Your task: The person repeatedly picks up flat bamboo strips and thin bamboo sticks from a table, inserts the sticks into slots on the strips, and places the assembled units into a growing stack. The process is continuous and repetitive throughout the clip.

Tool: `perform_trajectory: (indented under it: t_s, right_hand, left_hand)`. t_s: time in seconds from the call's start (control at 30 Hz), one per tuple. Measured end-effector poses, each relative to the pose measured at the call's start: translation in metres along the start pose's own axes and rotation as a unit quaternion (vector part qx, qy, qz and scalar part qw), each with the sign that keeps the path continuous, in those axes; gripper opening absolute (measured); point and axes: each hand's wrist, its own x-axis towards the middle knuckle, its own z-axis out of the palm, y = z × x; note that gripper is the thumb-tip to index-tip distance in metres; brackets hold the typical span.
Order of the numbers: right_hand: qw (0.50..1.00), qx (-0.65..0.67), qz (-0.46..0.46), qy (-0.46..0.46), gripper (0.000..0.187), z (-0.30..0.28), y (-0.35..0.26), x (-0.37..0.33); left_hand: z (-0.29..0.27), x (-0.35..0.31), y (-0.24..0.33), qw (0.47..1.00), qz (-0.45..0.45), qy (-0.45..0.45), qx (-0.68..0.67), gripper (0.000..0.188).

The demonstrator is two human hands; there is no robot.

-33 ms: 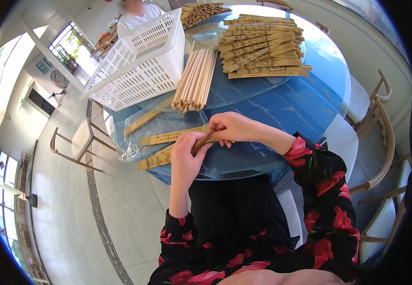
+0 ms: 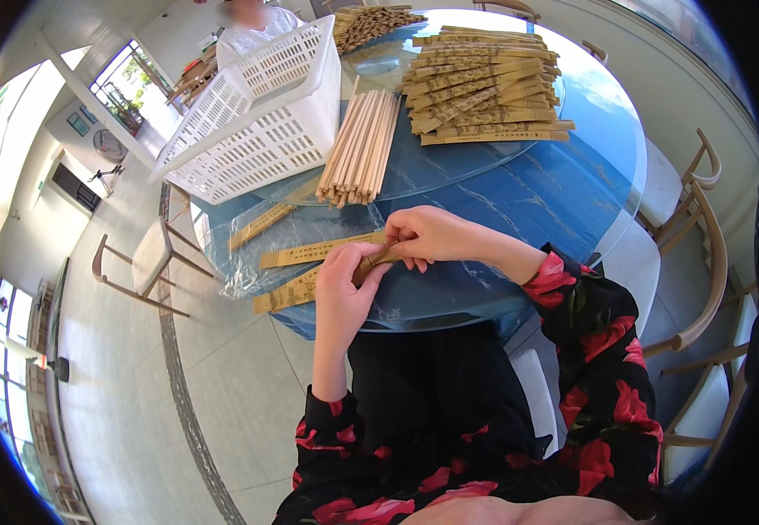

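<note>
Close to the table's near edge, my left hand [image 2: 349,278] and my right hand [image 2: 427,236] meet at a brown paper chopstick sleeve [image 2: 370,264]. Both hands pinch it, and my fingers hide much of it. One printed paper sleeve [image 2: 296,255] lies flat just left of my fingers, and another sleeve [image 2: 287,293] reaches under my left hand. Beyond them is a third sleeve [image 2: 261,226] by crumpled clear plastic [image 2: 244,267]. Ahead of my hands lies a bundle of bare wooden chopsticks [image 2: 360,149], ends toward me.
A white slotted plastic basket [image 2: 261,149] stands at the left of the round blue table [image 2: 589,166]. A large pile of brown sleeves [image 2: 484,87] lies at the far right, with another heap [image 2: 370,26] behind. A person [image 2: 257,35] is beyond the basket. Chairs [image 2: 707,262] stand around.
</note>
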Motion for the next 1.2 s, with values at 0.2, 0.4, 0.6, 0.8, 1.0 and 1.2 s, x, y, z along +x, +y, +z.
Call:
perform_trajectory:
  t_s: [0.2,0.4,0.6,0.8,1.0,1.2]
  right_hand:
    - [0.902,-0.289,-0.222,0.233,0.013,-0.003,-0.003,0.02]
    - [0.697,-0.585,-0.299,0.288,0.018,-0.016,-0.001,0.055]
    - [0.666,-0.611,-0.334,0.269,0.016,-0.012,0.006,0.065]
    - [0.734,-0.582,-0.207,0.282,0.029,-0.029,0.013,0.057]
    - [0.791,-0.53,-0.157,0.262,0.027,-0.048,0.022,0.046]
    - [0.723,-0.617,-0.213,0.226,0.013,-0.053,0.016,0.042]
  left_hand:
    - [-0.006,-0.004,-0.001,0.999,-0.028,0.02,0.028,0.026]
    - [0.002,-0.001,-0.004,1.0,-0.012,0.027,-0.006,0.026]
    - [-0.001,-0.002,0.002,0.999,-0.018,0.027,-0.01,0.026]
    - [-0.001,-0.003,-0.001,0.999,-0.011,0.033,-0.011,0.027]
    - [-0.001,-0.004,-0.001,0.999,-0.026,0.034,-0.012,0.026]
    - [-0.003,-0.003,0.003,0.999,-0.04,0.02,-0.003,0.027]
